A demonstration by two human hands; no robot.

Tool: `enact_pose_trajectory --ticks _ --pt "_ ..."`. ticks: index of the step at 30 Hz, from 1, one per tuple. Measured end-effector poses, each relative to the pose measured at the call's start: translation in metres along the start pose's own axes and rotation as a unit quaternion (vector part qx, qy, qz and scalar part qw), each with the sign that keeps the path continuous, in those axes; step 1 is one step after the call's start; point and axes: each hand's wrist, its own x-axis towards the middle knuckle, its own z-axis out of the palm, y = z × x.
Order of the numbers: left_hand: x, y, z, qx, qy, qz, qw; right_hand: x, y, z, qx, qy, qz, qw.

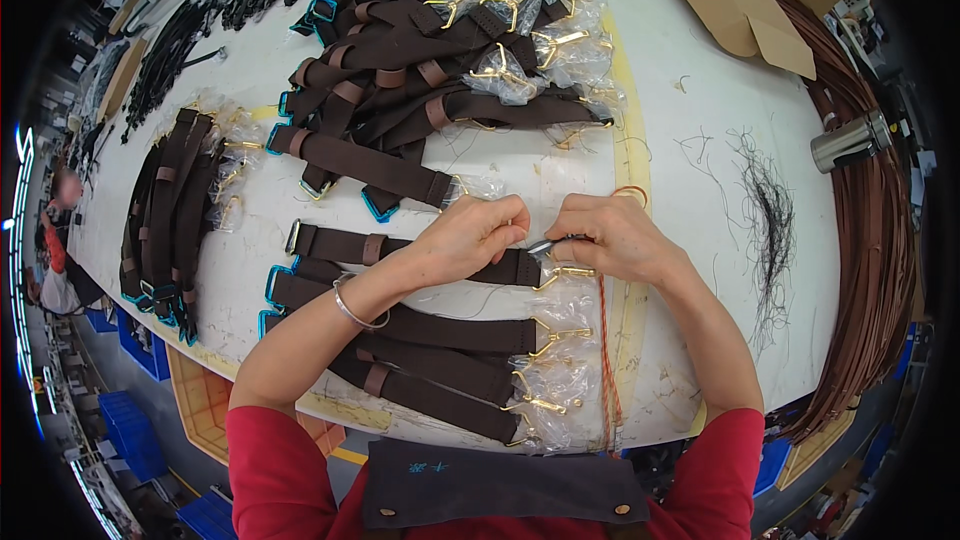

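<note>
Your left hand point(470, 235) is curled, fingertips pinching the end of a strap point(400, 252) that lies flat on the table point(690, 160) just in front of you; your right hand point(615, 238) is closed around small snips point(545, 248), their tip at that same strap end, beside the clasp point(565, 272); the strap looks like soft, limp webbing, light and not slippery, so grip it near the end, close to the metal, where it stays put; the clasp is hard and wrapped in thin, crinkly film that may slide or tear; more straps point(430, 365) lie in a row below your hands, a big pile point(420, 60) beyond them; no bin sits on the table; blue crates point(130, 435) stand on the floor to your left, contents hidden.
</note>
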Motion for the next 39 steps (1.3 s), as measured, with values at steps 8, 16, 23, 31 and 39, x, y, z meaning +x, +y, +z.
enact_pose_trajectory --ticks 8,16,23,31,39 --pt "0.0 -0.003 0.003 0.013 0.007 0.012 1.0 -0.001 0.003 0.004 -0.009 0.018 -0.023 1.0" --pt "-0.002 -0.002 0.003 0.01 0.015 0.007 1.0 0.0 0.002 0.005 -0.008 0.022 -0.027 0.999" --pt "-0.002 -0.005 0.004 0.007 0.022 0.001 1.0 0.008 -0.005 -0.004 -0.016 -0.028 -0.018 0.999" --pt "-0.002 -0.003 0.003 0.018 0.024 0.002 1.0 0.008 -0.005 -0.002 0.003 -0.035 -0.006 0.999" --pt "-0.001 -0.003 0.003 0.014 0.023 -0.002 1.0 0.009 -0.008 0.002 -0.02 -0.017 0.002 1.0"
